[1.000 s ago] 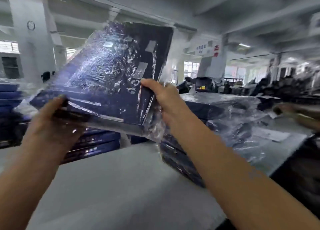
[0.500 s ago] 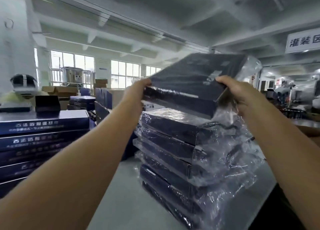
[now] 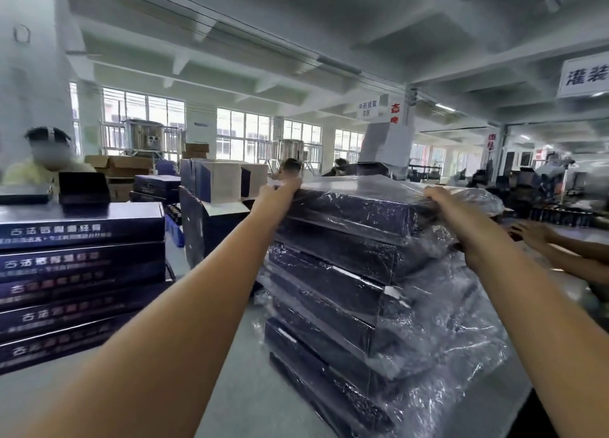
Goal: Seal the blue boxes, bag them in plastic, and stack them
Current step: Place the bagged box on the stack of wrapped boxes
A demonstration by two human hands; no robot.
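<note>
On top of the tall stack of dark blue cardboard boxes in clear plastic bags lies one more flat dark blue cardboard box in a crinkled clear plastic bag, and it sits level on the box under it. The person's left hand grasps this top box at its far left corner, with the fingers curled over the upper edge. The right hand grasps the same top box at its right end, where the loose plastic bunches out. Both arms are stretched forward. The stack stands on a pale grey tabletop. To the left of the stack, well apart from it, is a pile of long dark blue boxes with white lettering, these without plastic. Further left of the stack and behind it, a person in a yellow top is seen. To the right of the stack, another person's hands reach over the tabletop.
</note>
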